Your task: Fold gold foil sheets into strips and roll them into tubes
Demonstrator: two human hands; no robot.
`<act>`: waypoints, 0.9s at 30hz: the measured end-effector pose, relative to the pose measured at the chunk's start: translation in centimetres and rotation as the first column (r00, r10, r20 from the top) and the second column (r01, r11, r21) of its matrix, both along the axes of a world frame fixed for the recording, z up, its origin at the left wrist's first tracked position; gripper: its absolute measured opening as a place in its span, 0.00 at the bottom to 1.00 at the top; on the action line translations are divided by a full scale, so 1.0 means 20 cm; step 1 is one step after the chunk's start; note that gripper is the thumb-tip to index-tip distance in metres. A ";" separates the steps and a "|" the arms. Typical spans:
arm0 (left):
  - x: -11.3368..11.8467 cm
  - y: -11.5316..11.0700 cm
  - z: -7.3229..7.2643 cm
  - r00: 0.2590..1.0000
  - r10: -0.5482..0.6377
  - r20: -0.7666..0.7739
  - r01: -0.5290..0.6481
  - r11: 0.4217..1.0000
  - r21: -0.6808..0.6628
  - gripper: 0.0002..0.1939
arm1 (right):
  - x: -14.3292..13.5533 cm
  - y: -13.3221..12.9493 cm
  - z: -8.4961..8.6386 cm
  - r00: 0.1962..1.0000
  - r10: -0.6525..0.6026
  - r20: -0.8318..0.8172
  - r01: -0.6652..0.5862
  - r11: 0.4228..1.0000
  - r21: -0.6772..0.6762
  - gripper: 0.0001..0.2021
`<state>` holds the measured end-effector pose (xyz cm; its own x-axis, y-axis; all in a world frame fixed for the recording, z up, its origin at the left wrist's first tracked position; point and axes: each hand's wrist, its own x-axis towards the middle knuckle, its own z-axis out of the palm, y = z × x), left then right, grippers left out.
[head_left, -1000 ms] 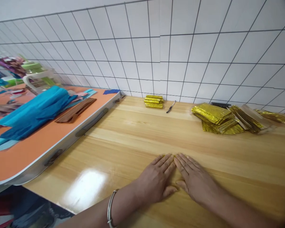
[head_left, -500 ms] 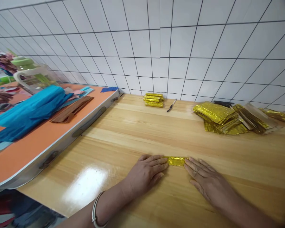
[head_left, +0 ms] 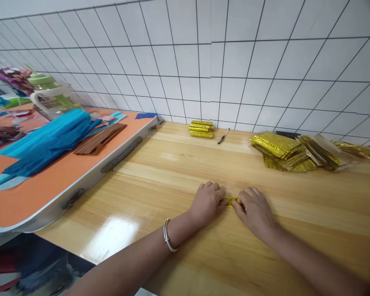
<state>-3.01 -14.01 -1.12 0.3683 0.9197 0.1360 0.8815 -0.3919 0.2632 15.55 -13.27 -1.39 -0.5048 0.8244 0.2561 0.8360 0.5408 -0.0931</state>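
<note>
A narrow strip of folded gold foil paper [head_left: 230, 202] lies on the wooden table, only its short middle part showing between my hands. My left hand [head_left: 209, 202] is curled over its left end, fingers bent and thumb against the foil. Round the right end my right hand [head_left: 254, 209] is closed, its thumb pressing at the near edge. Both palms hide the strip's ends. Farther back, several rolled gold foil pieces [head_left: 201, 129] are piled by the wall. At the back right sits a stack of flat gold foil sheets [head_left: 276, 144].
A pen [head_left: 223, 136] lies near the tiled wall [head_left: 185, 57]. To the left, an orange-topped table [head_left: 64, 174] carries blue cloth [head_left: 49, 137], a brown piece [head_left: 100, 139] and a green-lidded jug [head_left: 51, 94]. Another person's hand [head_left: 1, 135] shows at the far left.
Both hands have gone from lying flat with outstretched fingers to curling round the foil strip. They have moved closer together and slightly away from me, and less of the strip shows.
</note>
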 end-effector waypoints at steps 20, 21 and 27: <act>-0.08 0.03 0.01 0.984 -0.177 0.036 0.181 0.974 -0.139 0.05 | 0.14 0.09 0.03 0.977 0.133 -0.168 -0.179 0.936 -0.302 0.04; -0.08 0.01 0.01 0.983 -0.179 0.030 0.181 0.977 -0.112 0.04 | 0.15 0.08 0.04 0.975 0.147 -0.168 -0.194 0.930 -0.312 0.04; -0.09 0.10 0.02 0.946 -0.276 -0.171 0.298 0.947 0.120 0.04 | 0.18 0.11 0.04 0.977 0.210 -0.022 -0.208 0.976 0.065 0.08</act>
